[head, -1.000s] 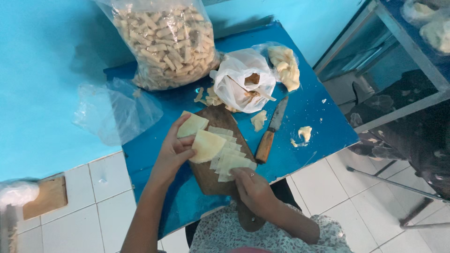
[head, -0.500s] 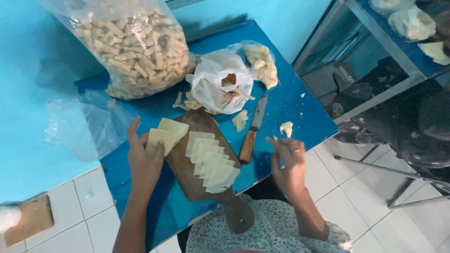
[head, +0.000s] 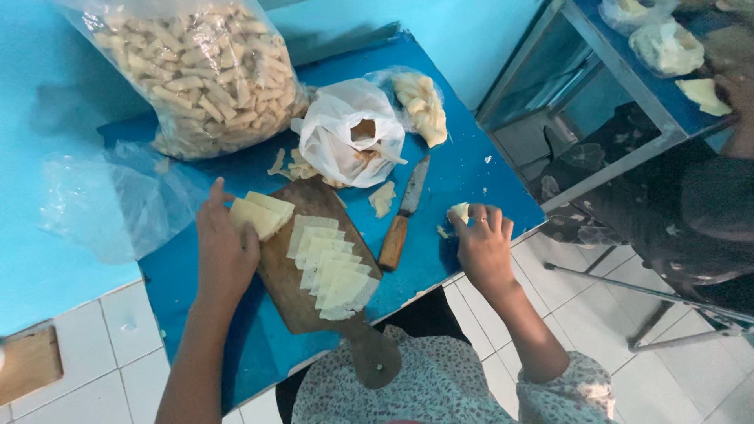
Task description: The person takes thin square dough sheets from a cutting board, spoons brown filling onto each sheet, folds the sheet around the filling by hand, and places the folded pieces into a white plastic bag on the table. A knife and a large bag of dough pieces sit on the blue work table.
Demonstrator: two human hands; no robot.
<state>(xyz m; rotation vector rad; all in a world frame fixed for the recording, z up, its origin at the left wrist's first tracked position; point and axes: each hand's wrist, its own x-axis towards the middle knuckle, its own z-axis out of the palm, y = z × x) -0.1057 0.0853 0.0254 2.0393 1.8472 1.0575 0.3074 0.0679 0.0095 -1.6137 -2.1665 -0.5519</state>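
Observation:
My left hand [head: 224, 247] grips a small stack of pale yellow square sheets [head: 259, 213] at the left edge of a wooden cutting board [head: 294, 294]. A fanned row of the same pale sheets [head: 330, 267] lies on the board. My right hand [head: 481, 245] rests on the blue table [head: 463, 169] near its right edge, fingers closed on a small pale dough scrap [head: 459, 211]. A wooden-handled knife [head: 403, 216] lies on the table between the board and my right hand.
A big clear bag of pale stick-shaped pieces [head: 192, 74] stands at the back. A white plastic bag [head: 345, 133], a clear bag of dough [head: 420, 106] and loose scraps [head: 382, 198] lie mid-table. A metal-framed stand [head: 628, 86] is at right.
My right hand left the board, swung right and came down on the dough scrap near the table's edge. My left hand drew the stack of sheets to the board's left side.

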